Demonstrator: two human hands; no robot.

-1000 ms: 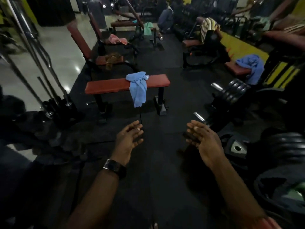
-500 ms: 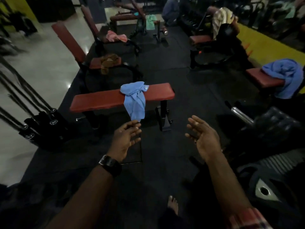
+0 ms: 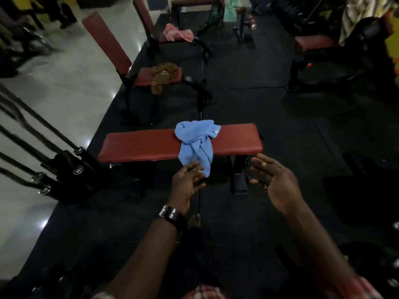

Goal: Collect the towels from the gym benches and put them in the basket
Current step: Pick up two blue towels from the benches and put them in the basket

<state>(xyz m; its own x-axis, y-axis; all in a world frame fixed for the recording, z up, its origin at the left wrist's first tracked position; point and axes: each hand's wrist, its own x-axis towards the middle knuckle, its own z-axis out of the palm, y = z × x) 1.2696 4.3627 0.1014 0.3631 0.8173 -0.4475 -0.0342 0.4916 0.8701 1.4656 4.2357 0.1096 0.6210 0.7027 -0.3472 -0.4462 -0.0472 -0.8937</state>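
A light blue towel is draped over a flat red bench and hangs down its near side. My left hand, with a watch on the wrist, reaches out with relaxed fingers just below the towel's hanging end, close to touching it. Off to the right of the towel, my right hand is held out with fingers spread and empty. Farther back, a brown towel lies on an incline bench seat, a pink towel on another bench, and a green towel hangs at the top. No basket is visible.
A rack of black barbell ends stands on the left by the shiny pale floor. A striped cloth hangs on a machine at the top right. Dark rubber matting covers the floor around the benches. My bare foot shows below my left hand.
I have moved closer to the red bench; the blue towel now sits larger and nearer. Both hands stretched forward, the left one arriving at the towel's lower end.
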